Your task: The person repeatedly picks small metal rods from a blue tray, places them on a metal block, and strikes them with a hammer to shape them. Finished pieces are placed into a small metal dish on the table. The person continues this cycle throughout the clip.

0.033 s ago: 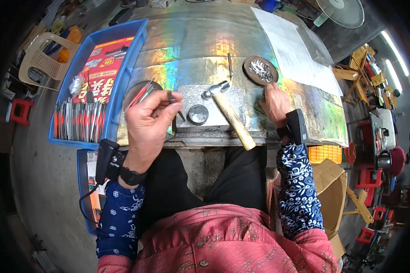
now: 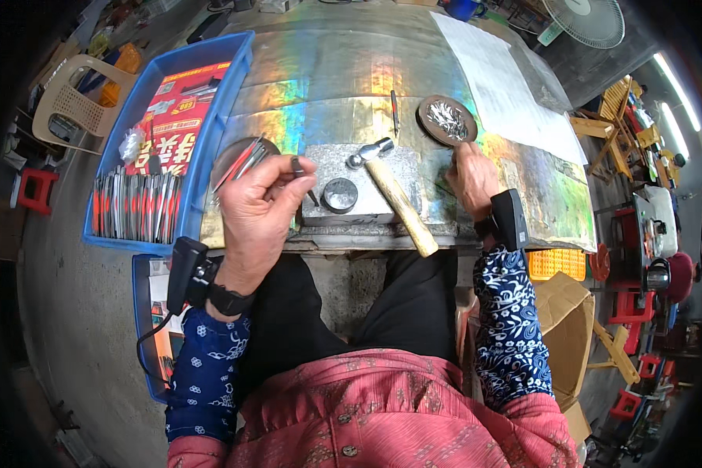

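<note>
My left hand (image 2: 259, 204) is raised beside the left end of a grey metal block (image 2: 324, 156). Its thumb and fingers pinch a slim, dark, pointed tool (image 2: 313, 195), tip down. A round dark metal disc (image 2: 339, 195) sits on the block, just right of that tip. Across the block lies a hammer (image 2: 398, 204), its head at the far side and its wooden handle overhanging the near edge. My right hand (image 2: 473, 181) is by the near rim of a brown dish (image 2: 424, 131) of small silvery metal pieces (image 2: 447, 118). Its fingers are curled together, and what they hold is hidden.
Behind my left hand, a round dish (image 2: 270, 147) holds thin red and silver pieces. A blue tray (image 2: 246, 54) with packed red and black items stands left. A thin dark tool (image 2: 395, 113) lies beyond the block. White sheeting (image 2: 491, 78) covers the far right.
My left hand has shifted very slightly to the right with the slim dark tool. My right hand stays by the dish.
</note>
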A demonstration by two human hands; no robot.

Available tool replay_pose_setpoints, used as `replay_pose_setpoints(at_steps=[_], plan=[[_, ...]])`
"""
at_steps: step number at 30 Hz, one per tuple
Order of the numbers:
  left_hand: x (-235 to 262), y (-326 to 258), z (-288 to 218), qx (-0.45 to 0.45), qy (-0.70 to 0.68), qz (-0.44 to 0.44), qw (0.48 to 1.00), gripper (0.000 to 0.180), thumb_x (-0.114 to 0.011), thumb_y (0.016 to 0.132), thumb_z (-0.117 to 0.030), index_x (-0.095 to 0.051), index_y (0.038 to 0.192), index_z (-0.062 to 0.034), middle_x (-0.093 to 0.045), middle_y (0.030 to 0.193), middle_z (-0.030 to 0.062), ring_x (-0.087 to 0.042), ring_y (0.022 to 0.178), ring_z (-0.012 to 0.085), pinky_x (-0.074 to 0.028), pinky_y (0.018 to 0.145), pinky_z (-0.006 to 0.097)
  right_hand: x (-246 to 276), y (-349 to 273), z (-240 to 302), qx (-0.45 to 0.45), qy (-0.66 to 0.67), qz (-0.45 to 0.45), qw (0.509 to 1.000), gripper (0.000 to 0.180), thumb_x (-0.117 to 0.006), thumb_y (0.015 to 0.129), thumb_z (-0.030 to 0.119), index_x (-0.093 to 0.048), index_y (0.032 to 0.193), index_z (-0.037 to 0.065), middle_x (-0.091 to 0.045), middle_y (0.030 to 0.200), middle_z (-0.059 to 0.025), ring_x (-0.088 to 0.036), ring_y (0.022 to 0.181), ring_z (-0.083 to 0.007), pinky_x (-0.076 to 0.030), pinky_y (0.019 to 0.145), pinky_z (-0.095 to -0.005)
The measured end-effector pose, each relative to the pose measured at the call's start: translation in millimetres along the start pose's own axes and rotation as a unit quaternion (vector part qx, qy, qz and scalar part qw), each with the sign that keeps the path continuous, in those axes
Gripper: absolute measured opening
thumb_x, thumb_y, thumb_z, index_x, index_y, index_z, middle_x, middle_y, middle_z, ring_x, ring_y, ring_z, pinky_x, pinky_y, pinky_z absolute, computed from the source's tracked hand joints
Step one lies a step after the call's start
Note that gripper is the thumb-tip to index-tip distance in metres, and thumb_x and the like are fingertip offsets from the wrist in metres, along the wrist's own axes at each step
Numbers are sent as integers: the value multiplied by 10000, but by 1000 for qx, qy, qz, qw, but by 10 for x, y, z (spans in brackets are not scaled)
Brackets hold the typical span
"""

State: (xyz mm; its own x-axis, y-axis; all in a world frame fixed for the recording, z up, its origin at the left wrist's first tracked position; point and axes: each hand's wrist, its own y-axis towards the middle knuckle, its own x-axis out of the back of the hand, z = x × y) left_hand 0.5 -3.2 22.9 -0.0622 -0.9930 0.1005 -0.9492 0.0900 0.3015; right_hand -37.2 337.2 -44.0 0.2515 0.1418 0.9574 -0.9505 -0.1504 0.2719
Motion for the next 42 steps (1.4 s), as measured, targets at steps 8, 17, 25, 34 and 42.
replay_pose_setpoints(at_steps=[8, 17, 25, 34, 42], plan=[[-88, -91, 134, -62, 99, 6, 993, 116, -711, 800, 26, -702, 915, 38, -699, 846, 82, -635, 703, 113, -485, 614, 238, 303, -106, 356, -63, 165, -43, 983, 137, -634, 807, 37, -573, 929, 23, -620, 733, -153, -632, 683, -307, -494, 648, -372], [-137, -155, 166, -89, 147, -31, 985, 148, -696, 823, 18, -703, 970, 31, -695, 846, 112, -661, 717, 148, -505, 627, 263, 564, -282, 709, -26, 235, -88, 968, 184, -615, 853, -48, -644, 1032, -19, -673, 889, -139, -667, 779, -182, -525, 716, -281], [-103, -242, 43, 83, -147, -5, 986, 204, -656, 894, -7, -646, 1085, 61, -692, 856, 87, -669, 756, 120, -537, 610, 206, 812, -526, 1218, -72, 376, -64, 922, 87, -640, 878, -51, -622, 960, -28, -663, 824, -53, -645, 730, -94, -519, 676, -223], [-133, -409, -70, 195, -360, 65, 910, 252, -564, 971, -91, -557, 1186, 41, -682, 967, 162, -702, 802, 196, -610, 665, 289, 877, -701, 1778, -76, 593, -48, 800, 78, -673, 834, -10, -646, 907, -12, -591, 791, -20, -537, 648, -58, -438, 575, -210], [-145, -466, -82, 213, -434, 73, 872, 202, -533, 993, -117, -542, 1159, -2, -678, 972, 171, -709, 814, 223, -611, 651, 334, 873, -716, 1852, -92, 609, -53, 786, 60, -681, 832, 5, -650, 879, -18, -577, 797, -23, -505, 624, -62, -415, 563, -219]])
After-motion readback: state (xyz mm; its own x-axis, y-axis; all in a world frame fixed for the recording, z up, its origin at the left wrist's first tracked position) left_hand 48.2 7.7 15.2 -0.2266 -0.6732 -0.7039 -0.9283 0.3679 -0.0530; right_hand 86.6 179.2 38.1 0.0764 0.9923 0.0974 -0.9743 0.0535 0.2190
